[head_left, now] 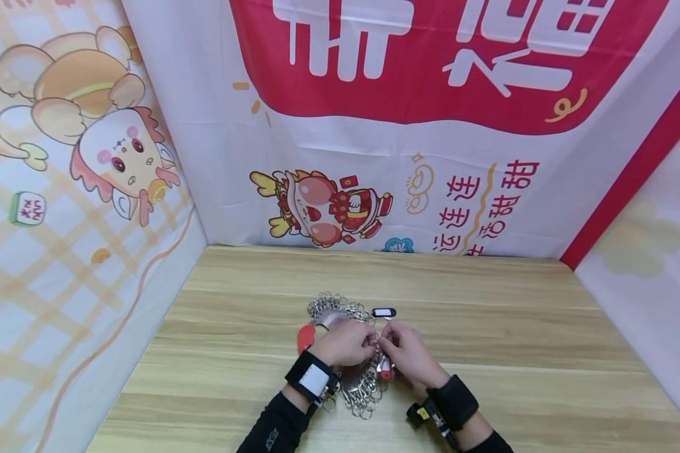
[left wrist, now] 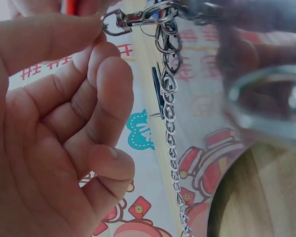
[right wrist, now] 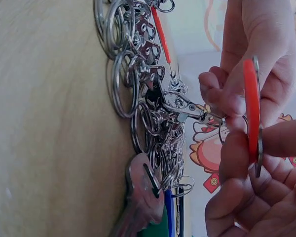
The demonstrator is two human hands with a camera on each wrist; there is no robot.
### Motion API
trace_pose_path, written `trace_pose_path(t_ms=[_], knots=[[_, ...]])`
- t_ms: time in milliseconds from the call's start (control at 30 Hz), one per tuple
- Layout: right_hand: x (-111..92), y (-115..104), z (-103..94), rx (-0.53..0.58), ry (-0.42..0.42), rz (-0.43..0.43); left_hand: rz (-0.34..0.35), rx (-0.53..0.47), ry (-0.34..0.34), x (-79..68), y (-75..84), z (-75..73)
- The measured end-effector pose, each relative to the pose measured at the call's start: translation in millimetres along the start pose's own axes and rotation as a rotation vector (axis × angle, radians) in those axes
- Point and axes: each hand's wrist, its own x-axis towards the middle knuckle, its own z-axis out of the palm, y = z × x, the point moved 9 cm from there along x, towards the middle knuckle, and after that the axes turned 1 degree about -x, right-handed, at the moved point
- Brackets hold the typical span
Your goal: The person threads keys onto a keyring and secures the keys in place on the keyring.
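Observation:
A shiny metal plate (head_left: 330, 318) lies on the table, its edge crowded with swivel clips and split rings (head_left: 365, 396). Over it my left hand (head_left: 342, 343) pinches the loop end of one swivel clip (left wrist: 133, 20) between thumb and forefinger. My right hand (head_left: 410, 352) meets it from the right, fingertips close together. In the right wrist view a red tag (right wrist: 251, 108) with a metal edge stands between the right hand's fingers, a thin ring beside it. The left hand partly hides the plate in the head view.
A second red tag (head_left: 306, 338) lies at the plate's left, a black-framed label tag (head_left: 383, 312) behind the right hand. A key (right wrist: 143, 185) and blue and green tags hang near the rings. The wooden table (head_left: 515, 352) meets printed cloth walls at its back and sides.

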Motion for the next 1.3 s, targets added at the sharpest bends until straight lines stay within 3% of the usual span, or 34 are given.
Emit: trace_pose_path(t_ms=[400,667,1100,1300], knots=[[-2,-3,1.2,-0.061,-0.005,-0.016,-0.012,0.076,-0.011,-1.8,2.7,-0.8],[-3,-14,4.7,-0.043,-0.040,-0.103,-0.016,0.079,0.005,-1.7,1.5,-2.0],[-3,-2,3.4,-0.014,-0.015,-0.022,-0.036,0.036,0.003,-2.0,-1.3,1.7],[1,-3,0.0,-0.009,-0.006,-0.022,-0.039,0.021,-0.003,0.8,-1.5,-2.3]])
